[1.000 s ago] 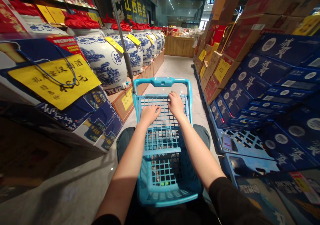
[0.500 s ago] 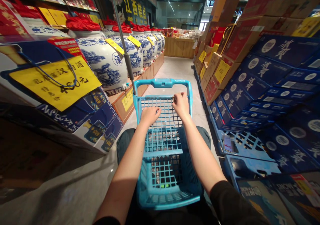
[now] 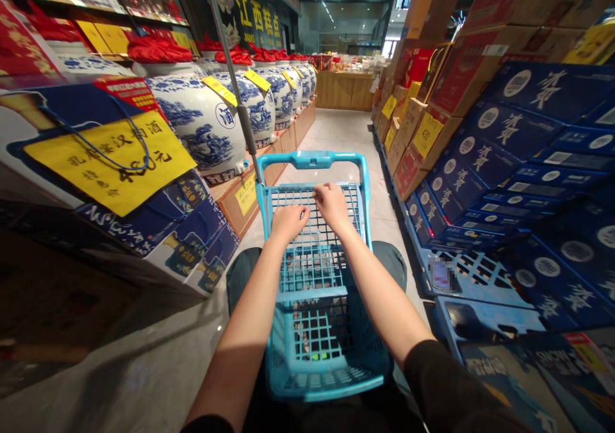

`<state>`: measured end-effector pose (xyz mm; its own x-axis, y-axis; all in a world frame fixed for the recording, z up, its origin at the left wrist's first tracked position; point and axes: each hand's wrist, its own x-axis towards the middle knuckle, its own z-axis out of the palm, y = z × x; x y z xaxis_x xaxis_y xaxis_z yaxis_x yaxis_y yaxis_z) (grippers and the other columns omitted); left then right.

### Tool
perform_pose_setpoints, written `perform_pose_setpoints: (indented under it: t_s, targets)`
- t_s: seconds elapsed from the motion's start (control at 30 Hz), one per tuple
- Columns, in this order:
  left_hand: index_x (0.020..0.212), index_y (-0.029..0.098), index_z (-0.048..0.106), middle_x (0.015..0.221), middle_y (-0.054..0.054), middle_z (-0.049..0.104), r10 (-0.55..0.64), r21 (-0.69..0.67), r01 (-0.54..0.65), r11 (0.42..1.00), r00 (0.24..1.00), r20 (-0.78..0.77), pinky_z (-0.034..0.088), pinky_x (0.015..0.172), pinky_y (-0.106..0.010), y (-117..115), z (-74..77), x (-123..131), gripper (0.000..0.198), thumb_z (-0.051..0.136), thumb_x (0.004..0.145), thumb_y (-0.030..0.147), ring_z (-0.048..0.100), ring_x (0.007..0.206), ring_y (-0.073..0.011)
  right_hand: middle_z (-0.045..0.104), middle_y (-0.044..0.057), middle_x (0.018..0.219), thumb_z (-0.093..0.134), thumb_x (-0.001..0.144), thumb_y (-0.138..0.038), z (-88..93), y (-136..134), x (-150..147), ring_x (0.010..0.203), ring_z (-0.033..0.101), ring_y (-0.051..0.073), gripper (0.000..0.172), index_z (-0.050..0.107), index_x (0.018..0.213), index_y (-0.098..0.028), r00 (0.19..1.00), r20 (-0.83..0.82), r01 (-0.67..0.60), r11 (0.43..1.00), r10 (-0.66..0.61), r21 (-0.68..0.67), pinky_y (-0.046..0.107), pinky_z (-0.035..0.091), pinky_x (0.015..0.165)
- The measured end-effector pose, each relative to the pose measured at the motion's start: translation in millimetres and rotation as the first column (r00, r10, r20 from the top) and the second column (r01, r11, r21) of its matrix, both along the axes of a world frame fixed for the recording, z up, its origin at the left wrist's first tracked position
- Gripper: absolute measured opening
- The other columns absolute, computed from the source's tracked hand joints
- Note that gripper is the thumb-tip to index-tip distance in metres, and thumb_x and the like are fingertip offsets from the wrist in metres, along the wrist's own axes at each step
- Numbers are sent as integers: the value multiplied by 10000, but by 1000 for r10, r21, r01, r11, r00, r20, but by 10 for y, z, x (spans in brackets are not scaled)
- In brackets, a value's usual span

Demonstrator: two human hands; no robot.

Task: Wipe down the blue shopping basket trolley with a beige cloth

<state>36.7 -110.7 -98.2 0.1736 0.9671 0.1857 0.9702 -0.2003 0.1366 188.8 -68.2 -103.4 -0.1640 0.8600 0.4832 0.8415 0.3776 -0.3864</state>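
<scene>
Though apart, left hand (image 3: 289, 223) and right hand (image 3: 331, 205) grip shopping-cart mesh (image 3: 314, 260) (blue plastic).

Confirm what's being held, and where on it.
The left hand and right hand grip a light-blue plastic mesh shopping cart by its upper grid, below the curved rail.

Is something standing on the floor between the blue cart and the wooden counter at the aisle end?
Nothing visible: the tiled floor runs from the cart to the counter, between the jars and the boxes.
</scene>
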Motion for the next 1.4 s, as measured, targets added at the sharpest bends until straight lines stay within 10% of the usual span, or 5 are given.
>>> perform_pose_setpoints:
  t_s: [0.2, 0.43, 1.4]
  targets:
    - [1160, 224, 797, 1187, -88, 817, -13, -15, 14, 1000, 1000, 20, 513, 1050, -424, -13, 18, 15, 388, 427, 1095, 324, 747, 1161, -302, 681, 153, 1154, 549, 958, -127, 13, 113, 452, 1084, 598, 289, 260, 764, 1100, -169, 965, -133, 226, 974, -225, -9, 411, 486, 1002]
    - [1188, 224, 797, 1227, -99, 808, -7, -12, 7, 1000, 1000, 17, 521, 1043, -427, 6, -2, 8, 393, 433, 1098, 340, 743, 1178, -315, 717, 150, 1084, 494, 941, -89, 3, 55, 217, 1050, 610, 293, 330, 793, 1046, -182, 999, -17, 49, 999, -49, -10, 398, 496, 934]
    - [1174, 232, 798, 1222, -76, 813, -14, -24, 14, 1000, 1000, 20, 516, 1036, -420, 4, 14, 2, 385, 435, 1099, 337, 745, 1165, -304, 799, 126, 1104, 565, 936, -152, 144, 85, 445, 1065, 707, 257, 359, 840, 1166, -179, 971, -145, 168, 975, -189, -142, 341, 516, 976]
